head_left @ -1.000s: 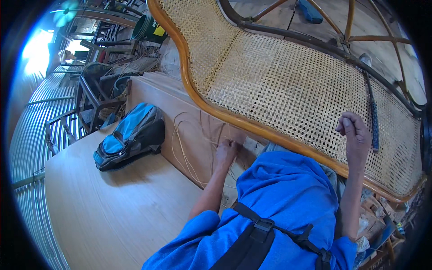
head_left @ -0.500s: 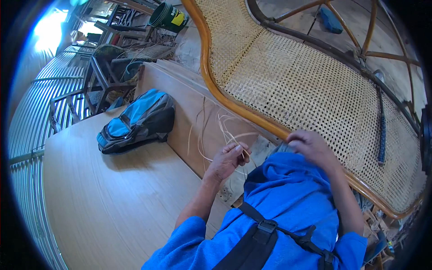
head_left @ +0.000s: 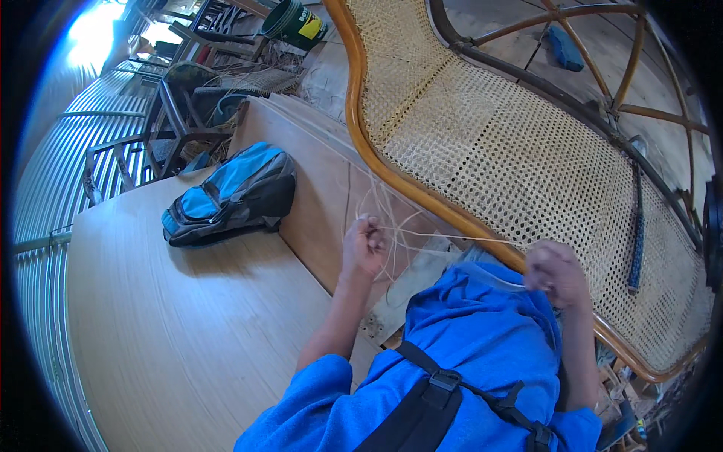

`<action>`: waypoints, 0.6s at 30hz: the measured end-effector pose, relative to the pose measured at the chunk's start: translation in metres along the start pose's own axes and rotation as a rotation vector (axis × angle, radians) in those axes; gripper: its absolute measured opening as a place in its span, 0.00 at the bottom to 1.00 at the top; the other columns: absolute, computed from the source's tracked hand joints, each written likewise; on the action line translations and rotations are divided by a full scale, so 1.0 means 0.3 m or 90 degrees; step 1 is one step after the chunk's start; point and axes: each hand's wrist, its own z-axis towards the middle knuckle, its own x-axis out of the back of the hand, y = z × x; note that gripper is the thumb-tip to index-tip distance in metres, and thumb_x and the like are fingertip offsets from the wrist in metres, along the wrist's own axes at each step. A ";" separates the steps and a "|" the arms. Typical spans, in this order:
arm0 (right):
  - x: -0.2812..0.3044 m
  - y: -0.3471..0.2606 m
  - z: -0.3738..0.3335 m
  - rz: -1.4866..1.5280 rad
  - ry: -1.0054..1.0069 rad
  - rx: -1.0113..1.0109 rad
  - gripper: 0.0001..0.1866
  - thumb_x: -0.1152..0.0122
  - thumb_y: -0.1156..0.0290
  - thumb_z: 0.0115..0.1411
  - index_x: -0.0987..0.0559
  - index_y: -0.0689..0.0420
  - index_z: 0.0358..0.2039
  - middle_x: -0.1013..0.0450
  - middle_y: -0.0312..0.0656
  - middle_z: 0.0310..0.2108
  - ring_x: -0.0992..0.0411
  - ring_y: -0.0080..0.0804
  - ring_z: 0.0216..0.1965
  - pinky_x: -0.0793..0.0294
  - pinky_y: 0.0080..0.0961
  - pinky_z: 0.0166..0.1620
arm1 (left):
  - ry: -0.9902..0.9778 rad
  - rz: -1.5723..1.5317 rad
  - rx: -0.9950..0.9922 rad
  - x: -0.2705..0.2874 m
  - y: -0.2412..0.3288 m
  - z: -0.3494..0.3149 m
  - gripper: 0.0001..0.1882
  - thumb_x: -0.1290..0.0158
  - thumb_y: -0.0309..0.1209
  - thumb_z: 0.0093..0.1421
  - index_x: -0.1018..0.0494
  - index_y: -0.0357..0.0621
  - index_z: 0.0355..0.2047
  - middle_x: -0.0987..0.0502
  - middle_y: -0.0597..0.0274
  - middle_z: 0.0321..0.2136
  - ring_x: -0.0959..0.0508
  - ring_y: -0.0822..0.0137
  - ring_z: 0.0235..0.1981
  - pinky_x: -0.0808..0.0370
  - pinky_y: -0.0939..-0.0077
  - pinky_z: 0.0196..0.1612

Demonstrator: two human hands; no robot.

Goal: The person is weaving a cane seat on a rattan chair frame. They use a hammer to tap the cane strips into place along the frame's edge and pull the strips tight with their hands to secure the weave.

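Observation:
A thin pale cane strand [head_left: 459,236] runs nearly straight between my two hands, in front of the chair's rim. My left hand [head_left: 367,247] is closed on it, with several loose loops of cane [head_left: 385,202] curling beside the fingers. At the strand's other end my right hand [head_left: 559,275], slightly blurred, has its fingers curled closed on it. Right behind that hand lies the woven cane panel [head_left: 497,143] of a large piece of furniture, edged by a glossy orange-brown wooden rim [head_left: 422,197]. The strand's grip points are hidden inside the fingers.
A long tool with a dark blue handle [head_left: 637,233] rests on the woven panel. On the left, a blue and grey backpack [head_left: 233,197] lies on a pale wooden board [head_left: 173,331]. A dark green bucket [head_left: 290,26] and dark chair frames [head_left: 177,113] stand farther back.
My right hand has moved right and down, away from my left hand, and the strand now stretches between them. My left hand has shifted slightly left and up.

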 end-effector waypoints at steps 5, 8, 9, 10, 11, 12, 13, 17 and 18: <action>0.346 -0.025 -0.221 0.356 0.134 0.296 0.09 0.50 0.66 0.63 0.28 0.59 0.35 0.45 0.27 0.13 0.51 0.14 0.09 0.52 0.17 0.10 | 0.009 -0.136 -0.006 0.248 0.118 0.138 0.03 0.52 0.29 0.58 0.33 0.53 0.27 0.30 0.75 0.17 0.42 0.80 0.08 0.43 0.83 0.13; 0.651 -0.098 -0.386 0.396 0.168 0.498 0.09 0.57 0.72 0.66 0.32 0.63 0.41 0.46 0.29 0.17 0.52 0.17 0.12 0.51 0.17 0.15 | 0.071 -0.162 -0.089 0.348 0.202 0.146 0.06 0.52 0.29 0.58 0.34 0.53 0.24 0.31 0.76 0.16 0.43 0.80 0.07 0.44 0.83 0.13; 0.786 -0.115 -0.455 0.398 0.161 0.557 0.10 0.59 0.73 0.66 0.33 0.65 0.44 0.46 0.30 0.18 0.52 0.17 0.14 0.50 0.17 0.17 | 0.098 -0.141 -0.115 0.409 0.237 0.169 0.07 0.51 0.30 0.58 0.34 0.53 0.23 0.31 0.75 0.16 0.43 0.81 0.07 0.44 0.84 0.13; 0.919 -0.127 -0.526 0.390 0.148 0.616 0.13 0.59 0.75 0.65 0.35 0.68 0.47 0.45 0.31 0.20 0.51 0.18 0.16 0.48 0.17 0.19 | 0.123 -0.120 -0.138 0.453 0.275 0.183 0.08 0.51 0.30 0.58 0.34 0.54 0.23 0.31 0.75 0.16 0.43 0.81 0.07 0.44 0.85 0.13; 0.991 -0.151 -0.581 0.373 0.176 0.636 0.14 0.59 0.76 0.65 0.37 0.69 0.50 0.45 0.32 0.20 0.50 0.19 0.16 0.47 0.18 0.21 | 0.140 0.062 -0.103 0.484 0.314 0.175 0.07 0.51 0.33 0.59 0.32 0.51 0.24 0.28 0.70 0.17 0.38 0.75 0.09 0.40 0.80 0.15; 1.043 -0.176 -0.628 0.356 0.202 0.652 0.16 0.60 0.77 0.65 0.39 0.70 0.52 0.46 0.33 0.21 0.50 0.19 0.17 0.47 0.18 0.22 | 0.158 0.244 -0.067 0.532 0.356 0.156 0.09 0.52 0.36 0.61 0.29 0.48 0.26 0.26 0.64 0.19 0.33 0.69 0.11 0.35 0.75 0.16; 1.055 -0.195 -0.636 0.329 0.202 0.655 0.18 0.60 0.77 0.64 0.40 0.71 0.53 0.45 0.33 0.21 0.49 0.19 0.18 0.46 0.18 0.23 | 0.265 0.739 -0.230 0.665 0.412 0.174 0.13 0.55 0.39 0.62 0.27 0.44 0.29 0.23 0.56 0.24 0.27 0.59 0.18 0.31 0.67 0.23; 1.013 -0.282 -0.654 0.180 0.223 0.650 0.22 0.58 0.79 0.63 0.42 0.70 0.57 0.41 0.35 0.26 0.44 0.22 0.24 0.42 0.17 0.29 | 0.433 1.289 -0.287 0.692 0.418 0.131 0.27 0.61 0.47 0.62 0.24 0.31 0.35 0.23 0.38 0.36 0.25 0.40 0.42 0.30 0.53 0.46; 0.938 -0.291 -0.598 0.178 0.254 0.637 0.22 0.57 0.79 0.63 0.42 0.70 0.58 0.40 0.35 0.27 0.42 0.23 0.26 0.40 0.17 0.32 | 0.436 1.303 -0.213 0.693 0.444 0.103 0.28 0.59 0.48 0.61 0.25 0.30 0.35 0.24 0.38 0.38 0.25 0.41 0.44 0.30 0.53 0.48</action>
